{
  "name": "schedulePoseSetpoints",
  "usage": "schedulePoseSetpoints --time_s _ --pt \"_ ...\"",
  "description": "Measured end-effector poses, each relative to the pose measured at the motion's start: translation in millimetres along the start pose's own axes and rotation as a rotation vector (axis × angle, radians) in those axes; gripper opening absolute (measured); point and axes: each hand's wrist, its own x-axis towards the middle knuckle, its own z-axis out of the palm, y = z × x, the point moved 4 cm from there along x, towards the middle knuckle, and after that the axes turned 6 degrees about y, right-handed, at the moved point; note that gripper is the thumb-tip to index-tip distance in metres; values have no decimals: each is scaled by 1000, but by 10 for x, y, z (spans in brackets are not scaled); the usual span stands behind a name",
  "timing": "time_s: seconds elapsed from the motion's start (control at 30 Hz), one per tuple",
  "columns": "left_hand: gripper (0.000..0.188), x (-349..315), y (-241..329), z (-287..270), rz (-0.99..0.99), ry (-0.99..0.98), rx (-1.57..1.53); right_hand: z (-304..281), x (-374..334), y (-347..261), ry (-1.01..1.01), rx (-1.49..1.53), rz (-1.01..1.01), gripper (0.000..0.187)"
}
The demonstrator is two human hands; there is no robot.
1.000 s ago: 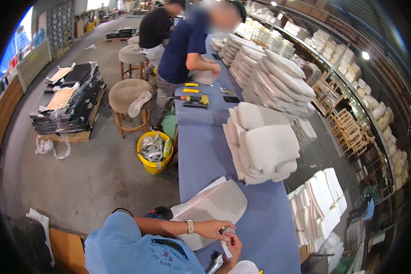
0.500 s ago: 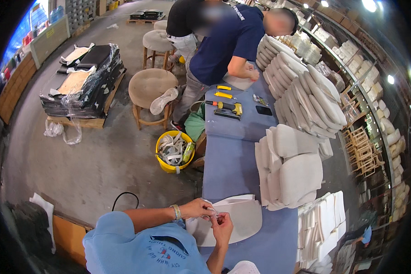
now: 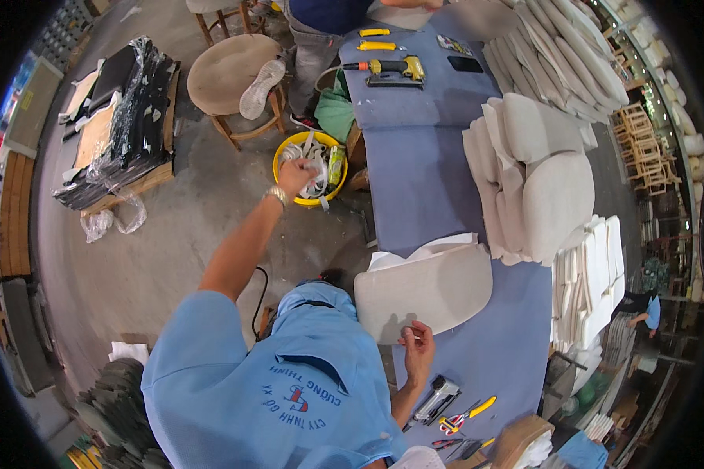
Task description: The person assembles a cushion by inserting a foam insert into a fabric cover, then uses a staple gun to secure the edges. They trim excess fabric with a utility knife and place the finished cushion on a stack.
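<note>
My left hand [image 3: 295,179], with a watch on its wrist, reaches over the yellow bucket [image 3: 277,170]. Its fingers blur against the pale scraps and strips [image 3: 314,147] in there, so whether it grips one is unclear. Beside the front edge of a light grey padded cushion panel [image 3: 426,285] is my right hand [image 3: 419,349], its fingers loosely bent and apart with nothing visible in them. The panel lies on the blue-covered table [image 3: 414,187], partly over its left edge, with white material showing along its far side.
A staple gun [image 3: 438,397] and pliers [image 3: 468,414] lie near my right forearm. Cushion stacks [image 3: 551,180] line the table's right side. A yellow nail gun [image 3: 399,70] and phone [image 3: 465,64] lie farther off. A co-worker [image 3: 317,55] stands beyond, near a round stool [image 3: 227,74].
My hands, together over the panel before, have separated. The left went forward and left to the bucket; the right stayed by the panel. My view has tilted down, bringing nearby tools into sight.
</note>
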Motion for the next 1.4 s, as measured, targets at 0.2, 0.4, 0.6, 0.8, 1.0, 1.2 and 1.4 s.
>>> schedulePoseSetpoints --time_s 0.2,0.4,0.6,0.8,1.0,1.2,1.4 --pt "71 228 -189 31 297 222 488 -439 -245 383 269 -64 25 33" --pt "67 -1147 -787 1065 207 -180 414 -405 -284 1363 370 148 209 36" --pt "89 -1964 -261 1589 -164 -800 228 -24 398 1849 277 855 379 57" --pt "92 -1895 -47 1876 134 -785 602 339 465 827 355 1151 229 63" --pt "80 -2343 234 1747 434 -664 586 284 212 369 335 884 107 75" --pt "78 -2461 121 1941 577 -726 377 -157 -37 736 731 743 74 69" --pt "62 -2760 353 2311 367 -1140 458 -528 -651 -531 981 355 -255 47"
